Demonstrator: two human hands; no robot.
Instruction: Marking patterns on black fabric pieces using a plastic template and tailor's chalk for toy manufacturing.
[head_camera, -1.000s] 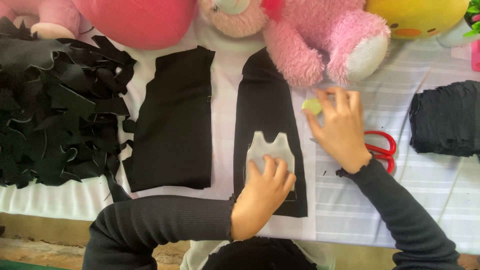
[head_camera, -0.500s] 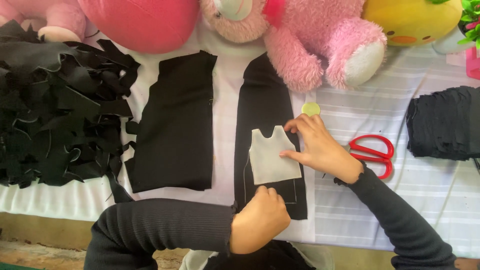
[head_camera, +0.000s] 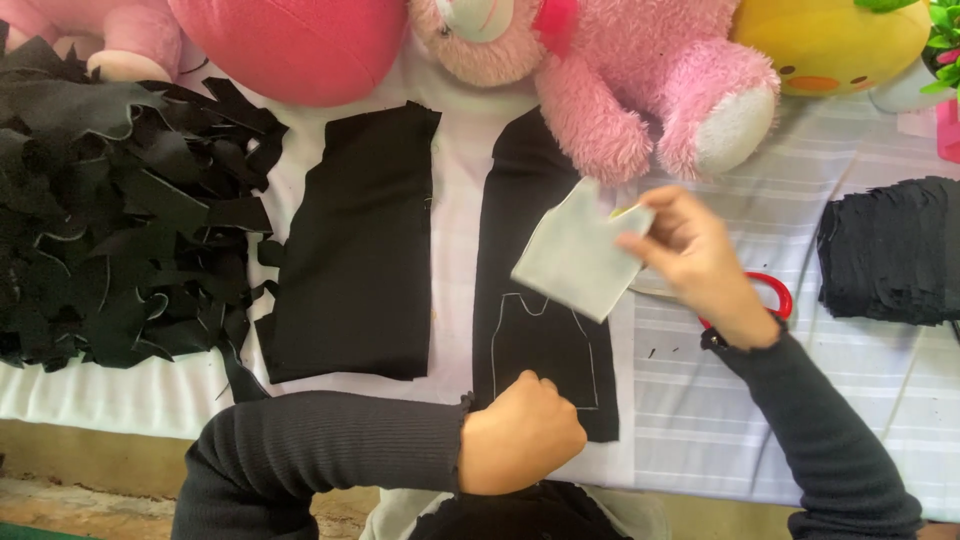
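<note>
Template lifted off the marked cloth.
Right hand (head_camera: 700, 262) pinches the pale pattern piece (head_camera: 578, 252) clear of the chalk outline (head_camera: 545, 345); left hand (head_camera: 520, 437), fisted, pins the black fabric strip (head_camera: 530, 200) flat on the desk (head_camera: 700, 400).

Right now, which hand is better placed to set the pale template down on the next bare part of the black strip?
Probably the right hand: it already holds the template above the strip; the left hand presses the strip's lower end.

Home sewing table: fabric scraps (head_camera: 110, 220), scissors (head_camera: 775, 295)
</note>
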